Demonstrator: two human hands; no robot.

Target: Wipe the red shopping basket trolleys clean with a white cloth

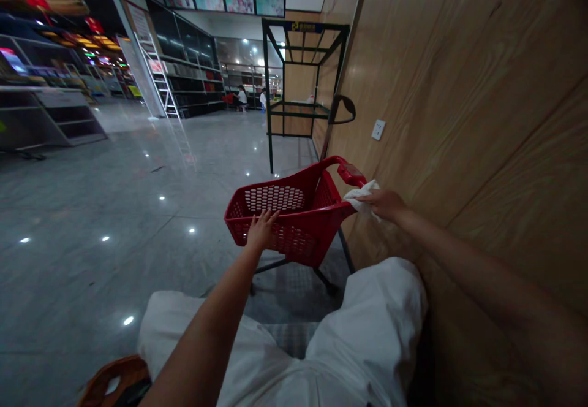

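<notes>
A red plastic shopping cart [294,235] with honeycomb-like holes stands before my knees, its handle end at the right. My left hand [261,229] rests on its near side rim, fingers spread and reaching over the edge. In my right hand [386,203] is a bunched white cloth [365,195], pressed against the right end of the cart's handle [351,174]. My right fingers are closed on the cloth, which partly covers the handle corner. Below the basket, the cart's dark legs and wheels show in part.
A wooden wall [459,119] with a socket [378,129] runs close along my right. A dark green metal frame [271,100] stands behind the cart. Farther off are shelves [193,70], a ladder [160,82] and a crouching person [242,97]. Grey tiled floor [114,198] spreads left.
</notes>
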